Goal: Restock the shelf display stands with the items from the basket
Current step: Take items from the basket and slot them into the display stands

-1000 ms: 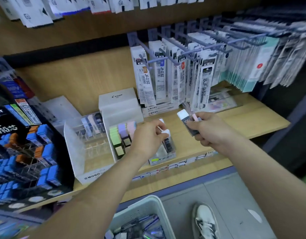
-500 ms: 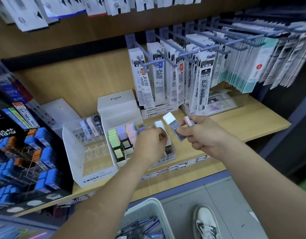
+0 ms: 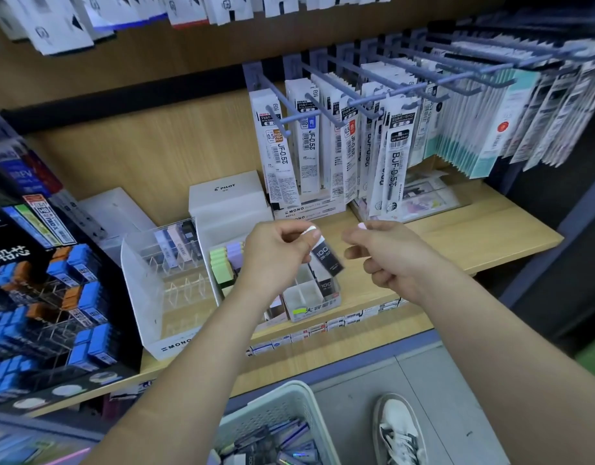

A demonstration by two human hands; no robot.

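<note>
My left hand (image 3: 272, 253) pinches a black-sleeved eraser (image 3: 324, 255) with a white end, tilted above the small clear compartment stand (image 3: 301, 298) on the shelf. One matching black eraser (image 3: 326, 286) stands in that stand. My right hand (image 3: 390, 256) is just to the right, apart from the left, closed around a small pink eraser (image 3: 361, 225) whose tip shows above the fingers. The white basket (image 3: 272, 406) with several packaged items sits on the floor below my arms.
A tiered stand of green and purple erasers (image 3: 224, 263) is beside my left wrist. A MONO clear display (image 3: 168, 286) and a blue lead-case rack (image 3: 54, 297) stand left. Refill packs hang on hooks (image 3: 356, 105) above. My shoe (image 3: 400, 427) is beside the basket.
The black-sleeved eraser has passed from my right hand to my left. My right hand has drawn back to the right, keeping only the pink eraser.
</note>
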